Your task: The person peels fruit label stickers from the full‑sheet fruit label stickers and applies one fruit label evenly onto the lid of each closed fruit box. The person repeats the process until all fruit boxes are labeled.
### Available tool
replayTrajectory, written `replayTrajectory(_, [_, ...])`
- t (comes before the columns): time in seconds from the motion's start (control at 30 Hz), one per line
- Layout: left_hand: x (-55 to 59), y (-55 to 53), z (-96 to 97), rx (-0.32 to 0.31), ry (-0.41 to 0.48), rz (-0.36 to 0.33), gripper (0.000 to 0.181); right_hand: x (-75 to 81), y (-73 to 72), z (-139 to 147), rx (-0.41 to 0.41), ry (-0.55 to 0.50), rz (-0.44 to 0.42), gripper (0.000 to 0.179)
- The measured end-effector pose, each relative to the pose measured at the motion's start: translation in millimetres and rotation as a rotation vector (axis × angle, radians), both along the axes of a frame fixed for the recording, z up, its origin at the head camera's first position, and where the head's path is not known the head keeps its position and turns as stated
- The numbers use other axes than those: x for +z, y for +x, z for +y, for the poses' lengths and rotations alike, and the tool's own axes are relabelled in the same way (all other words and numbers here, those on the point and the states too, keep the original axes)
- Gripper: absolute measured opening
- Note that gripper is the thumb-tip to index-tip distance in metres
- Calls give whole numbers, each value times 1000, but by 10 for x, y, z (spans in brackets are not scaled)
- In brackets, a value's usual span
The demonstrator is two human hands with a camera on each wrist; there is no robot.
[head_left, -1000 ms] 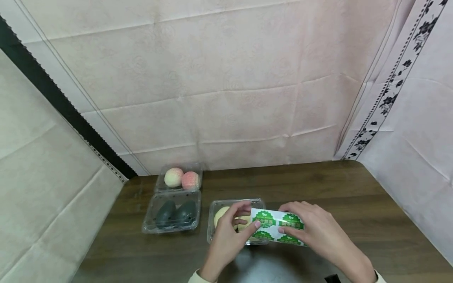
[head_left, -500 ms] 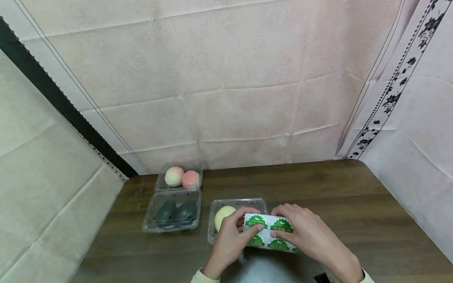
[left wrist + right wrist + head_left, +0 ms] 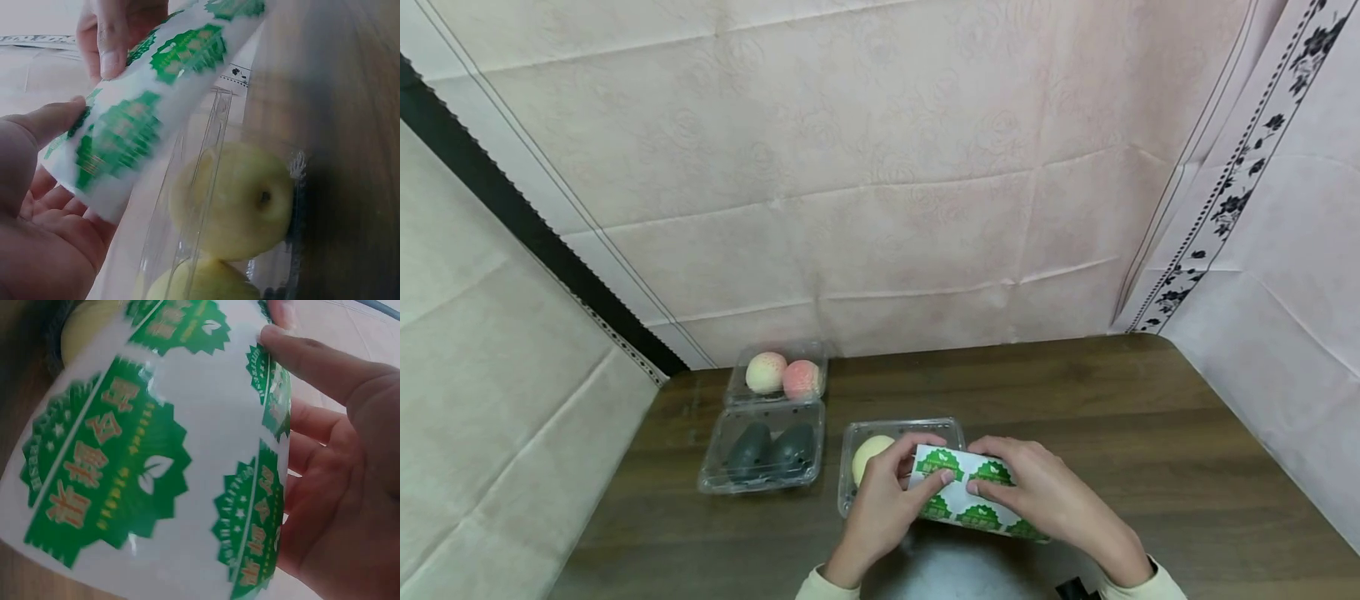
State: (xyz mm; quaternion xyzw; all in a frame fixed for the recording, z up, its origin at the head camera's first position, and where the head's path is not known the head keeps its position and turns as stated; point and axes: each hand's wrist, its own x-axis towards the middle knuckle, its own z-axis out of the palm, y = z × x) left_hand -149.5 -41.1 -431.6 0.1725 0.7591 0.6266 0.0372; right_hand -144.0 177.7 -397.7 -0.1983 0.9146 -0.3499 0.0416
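Observation:
A curved strip of green leaf-marked stickers on white backing (image 3: 958, 504) is held between both hands above the table. My left hand (image 3: 880, 504) pinches its left end, thumb on the printed face and fingers behind. My right hand (image 3: 1037, 492) grips it farther right, with the thumb on the front. Just behind and below sits a clear plastic fruit box (image 3: 951, 425), partly hidden by the hands and strip. In the left wrist view, two pale yellow-green apple-like fruits (image 3: 234, 200) lie in it. The strip (image 3: 206, 444) fills much of the right wrist view.
To the left stand clear containers: two pinkish peach-like fruits (image 3: 765, 372) are in the far one, two dark green oval fruits (image 3: 748, 446) in the near one (image 3: 722, 482). Cloth walls (image 3: 850, 167) enclose the wooden table (image 3: 1075, 383). A small black object (image 3: 1075, 588) shows by the right wrist.
Both hands have shifted left and slightly toward the front with the sticker strip. The right hand's grip is nearer the left hand than a second ago. The fruit containers have stayed put.

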Motion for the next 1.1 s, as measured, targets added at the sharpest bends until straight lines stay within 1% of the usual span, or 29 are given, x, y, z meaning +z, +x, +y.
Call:
replayTrajectory(0.07, [21, 12, 1, 34, -34, 40, 38, -8, -10, 3, 24, -40, -16, 29])
replayTrajectory(0.1, [31, 18, 1, 58, -61, 76, 40, -10, -15, 5, 35, -52, -19, 29])
replayTrajectory(0.17, [45, 30, 0, 112, -144, 185, 45, -8, -21, 14, 49, -58, -17, 30])
replayTrajectory(0.23, [55, 46, -2, 174, -248, 318, 49, -4, -21, 21, 49, -49, -10, 32])
replayTrajectory(0.3, [60, 64, -8, 216, -345, 453, 51, -1, -14, 29, 41, -35, 1, 33])
replayTrajectory(0.37, [69, 82, -13, 238, -427, 570, 50, -1, -5, 35, 37, -24, 13, 34])
replayTrajectory(0.43, [77, 93, -13, 244, -485, 669, 47, -3, 3, 36, 43, -23, 22, 33])
replayTrajectory(0.53, [91, 99, -3, 246, -564, 783, 43, 3, 9, 33, 52, -11, 38, 30])
replayTrajectory(0.57, [91, 99, 2, 251, -591, 807, 42, 5, 10, 30, 53, -4, 44, 30])
replayTrajectory(0.63, [88, 98, 10, 262, -640, 840, 40, 11, 15, 20, 48, 15, 52, 30])
replayTrajectory(0.73, [78, 96, 16, 282, -693, 850, 39, 12, 27, -2, 32, 61, 97, 30])
replayTrajectory(0.8, [72, 95, 19, 290, -714, 836, 39, 12, 39, -21, 14, 96, 136, 30])
replayTrajectory(0.9, [71, 88, 23, 291, -720, 805, 42, 11, 62, -54, -15, 162, 227, 28])
replayTrajectory(1.0, [78, 79, 21, 277, -711, 762, 42, 17, 86, -78, -40, 241, 338, 27])
replayTrajectory(1.1, [92, 74, 12, 250, -700, 722, 35, 19, 94, -93, -44, 303, 446, 26])
